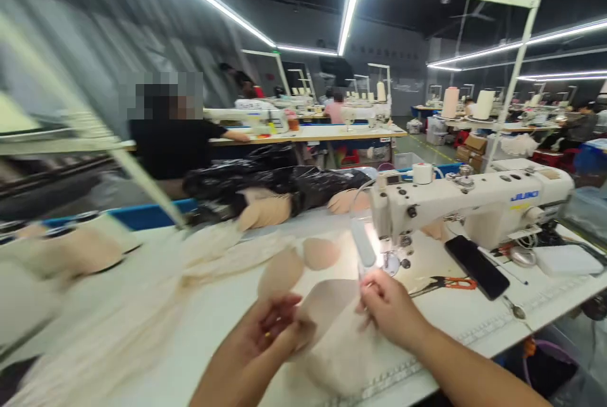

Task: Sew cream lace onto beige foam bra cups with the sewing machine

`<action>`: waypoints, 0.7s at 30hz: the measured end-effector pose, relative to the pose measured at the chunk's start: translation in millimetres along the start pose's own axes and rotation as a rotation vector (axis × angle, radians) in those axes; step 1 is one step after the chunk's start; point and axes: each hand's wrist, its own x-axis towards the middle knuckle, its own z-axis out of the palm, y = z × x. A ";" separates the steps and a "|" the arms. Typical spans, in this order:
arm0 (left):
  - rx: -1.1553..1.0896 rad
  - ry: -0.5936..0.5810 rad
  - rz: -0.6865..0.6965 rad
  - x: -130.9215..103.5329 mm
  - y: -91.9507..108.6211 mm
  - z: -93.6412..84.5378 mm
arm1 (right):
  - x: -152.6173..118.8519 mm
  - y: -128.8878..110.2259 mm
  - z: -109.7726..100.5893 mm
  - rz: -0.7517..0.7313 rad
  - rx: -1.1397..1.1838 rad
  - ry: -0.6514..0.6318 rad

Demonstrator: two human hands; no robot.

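Note:
A thin beige fabric piece (pixel 336 337) hangs between my two hands over the white sewing table, its edges blurred. My left hand (pixel 277 328) pinches its left side, fingers curled. At its right edge, beside the needle area of the white sewing machine (pixel 474 198), my right hand (pixel 386 303) is closed on the fabric. Two rounded beige pieces, a larger one (pixel 281 273) and a smaller one (pixel 321 253), lie just beyond my left hand.
Orange-handled snips (pixel 455 283) and a black phone (pixel 477 267) lie right of my right hand. Sheer cream fabric (pixel 137 312) spreads across the left. Black plastic bags (pixel 303 186) line the back edge. A person in black (pixel 171 141) sits beyond.

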 end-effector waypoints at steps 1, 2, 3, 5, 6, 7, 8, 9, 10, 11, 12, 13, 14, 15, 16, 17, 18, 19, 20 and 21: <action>-0.033 -0.001 -0.025 -9.0 2.6 4.6 | -1.4 -0.2 -2.5 0.000 0.005 -0.021; -0.053 -0.003 -0.041 -16.1 4.6 8.9 | -2.5 -0.4 -5.1 -0.006 0.011 -0.038; -0.072 -0.007 -0.046 -21.9 5.9 12.8 | -3.7 -0.5 -7.5 -0.019 0.024 -0.048; -0.112 -0.012 -0.049 -30.6 6.6 19.2 | -6.6 -0.7 -11.9 -0.047 0.048 -0.063; -0.126 -0.017 -0.049 -33.9 6.3 21.6 | -8.4 -0.9 -13.6 -0.063 0.045 -0.074; -0.130 -0.027 -0.048 -36.5 6.0 23.4 | -10.3 -1.2 -15.1 -0.081 0.026 -0.089; -0.123 -0.044 -0.047 -38.4 6.1 24.4 | -12.4 -1.6 -16.3 -0.103 -0.007 -0.105; -0.100 -0.068 -0.041 -39.5 7.0 24.4 | -14.5 -2.3 -17.1 -0.132 -0.049 -0.115; -0.065 -0.094 -0.028 -39.8 9.2 23.2 | -16.8 -3.2 -17.4 -0.163 -0.100 -0.122; -0.023 -0.114 -0.005 -39.4 12.9 21.0 | -19.5 -4.4 -17.3 -0.197 -0.154 -0.124; 0.025 -0.121 0.032 -38.2 18.3 17.9 | -22.7 -5.9 -16.6 -0.232 -0.211 -0.123; 0.075 -0.122 0.087 -36.4 25.3 14.3 | -26.5 -7.7 -15.5 -0.268 -0.274 -0.124; 0.125 -0.129 0.160 -34.0 33.6 10.7 | -30.8 -9.9 -14.2 -0.309 -0.343 -0.132; 0.169 -0.152 0.250 -30.9 42.7 7.5 | -35.4 -12.3 -12.7 -0.359 -0.416 -0.150; 0.203 -0.210 0.347 -27.2 51.7 5.2 | -40.1 -14.9 -11.5 -0.427 -0.484 -0.175; 0.222 -0.299 0.431 -23.0 60.0 3.8 | -44.7 -17.6 -10.7 -0.512 -0.543 -0.203; 0.228 -0.413 0.483 -18.3 66.7 3.3 | -48.7 -20.4 -10.5 -0.608 -0.594 -0.229; 0.229 -0.536 0.497 -13.3 71.4 3.4 | -52.0 -23.1 -11.3 -0.703 -0.636 -0.240; 0.231 -0.648 0.473 -8.3 73.7 3.9 | -54.3 -25.7 -13.0 -0.785 -0.670 -0.229; 0.235 -0.743 0.419 -3.4 73.6 4.3 | -55.8 -28.1 -15.5 -0.844 -0.699 -0.192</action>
